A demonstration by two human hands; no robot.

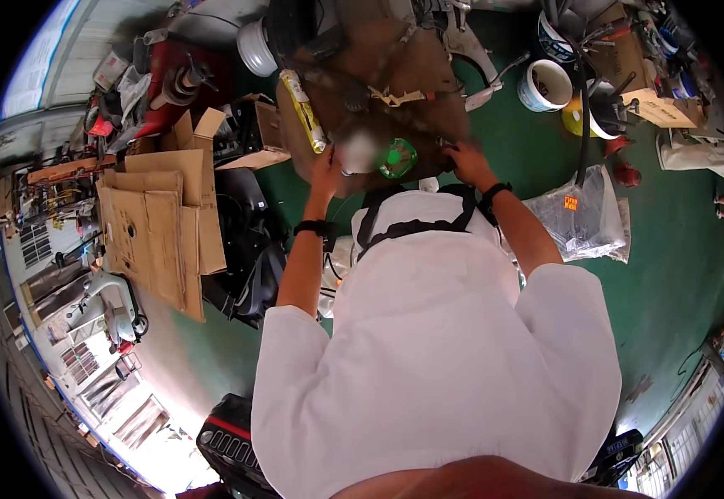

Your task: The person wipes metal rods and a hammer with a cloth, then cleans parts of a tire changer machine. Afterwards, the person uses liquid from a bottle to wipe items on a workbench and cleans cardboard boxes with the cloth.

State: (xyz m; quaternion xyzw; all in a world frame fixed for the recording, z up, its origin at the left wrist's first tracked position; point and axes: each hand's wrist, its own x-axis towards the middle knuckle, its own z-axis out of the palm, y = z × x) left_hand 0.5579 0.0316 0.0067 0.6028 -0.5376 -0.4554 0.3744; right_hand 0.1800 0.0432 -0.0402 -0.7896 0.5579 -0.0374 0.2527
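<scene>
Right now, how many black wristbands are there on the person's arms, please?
2: the left wristband around the left wrist, and the right wristband around the right wrist.

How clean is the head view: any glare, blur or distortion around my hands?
Head view: strong fisheye, black corners; glare washes out the lower left; the brown surface is dim; a pale patch beside the left hand is too blurred to identify; the right hand's fingertips are too dark and small to read.
</scene>
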